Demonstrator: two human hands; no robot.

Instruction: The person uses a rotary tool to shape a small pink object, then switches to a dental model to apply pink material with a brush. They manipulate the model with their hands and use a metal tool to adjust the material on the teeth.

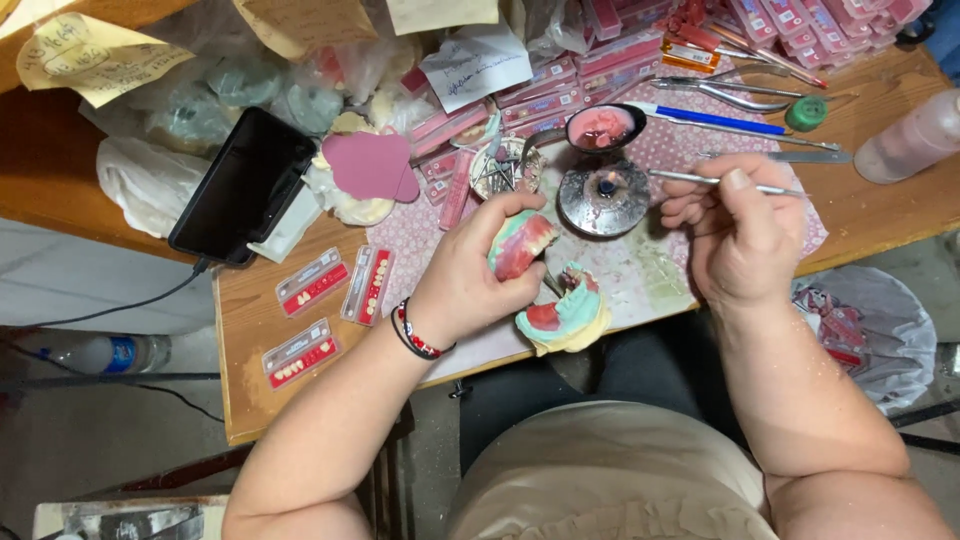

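Left hand [468, 285]: grips a pink-and-green denture model [520, 243], just before the round metal burner [603, 197]
Right hand [738, 232]: pinches a thin metal tool [690, 179], tip toward the burner
Second model [565, 312]: on the counter [250, 370], nearer the body than the burner
Phone [243, 186]: far left of the burner

A black phone [243, 187] with a dark screen lies tilted near the left edge of the desk [250, 390]. Beside it, towards the front left corner, four flat clear tooth cards [313, 282] with red strips lie on the bare wood, two side by side and two apart. A stack of pink flat packs [600, 60] runs along the back edge. Yellow paper notes [95, 58] and a white one [476, 66] hang at the back.
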